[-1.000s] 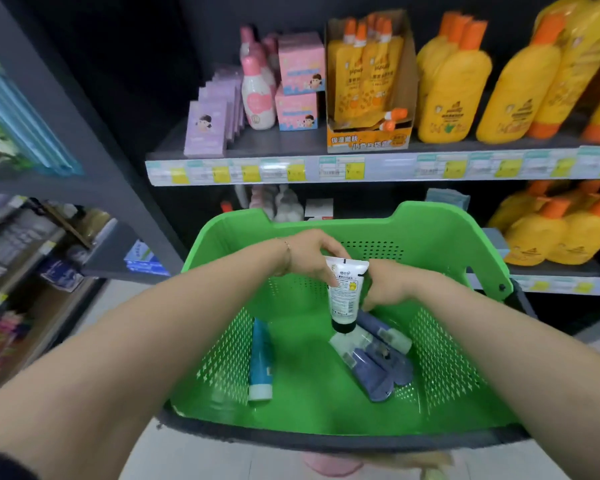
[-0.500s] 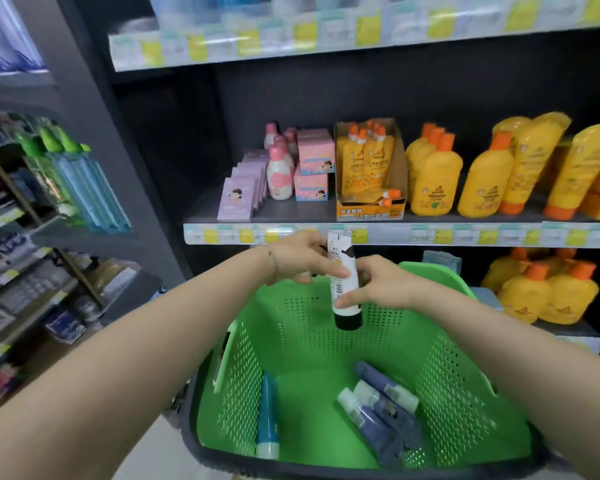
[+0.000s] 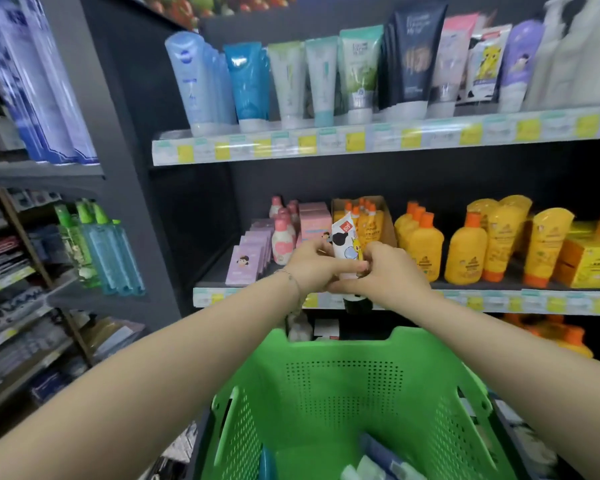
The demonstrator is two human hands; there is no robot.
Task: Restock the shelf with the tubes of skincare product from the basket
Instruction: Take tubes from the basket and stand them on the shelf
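shelf [image 3: 361, 143] of upright tubes [image 3: 290, 81] runs above both hands. green basket [image 3: 340, 341] sits below the hands, with loose tubes [image 3: 378, 462] lying on its floor. left hand [image 3: 309, 268] and right hand [image 3: 387, 271] meet between the two, fingers of each curled round one white tube [image 3: 343, 244], held upright between the palms, black cap [image 3: 357, 305] pointing down.

Shelved tubes [image 3: 291, 81] crowd the upper shelf [image 3: 361, 144] front.

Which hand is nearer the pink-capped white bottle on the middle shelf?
Left. The left hand sits right of the bottle; the right hand is farther right, beyond the tube.
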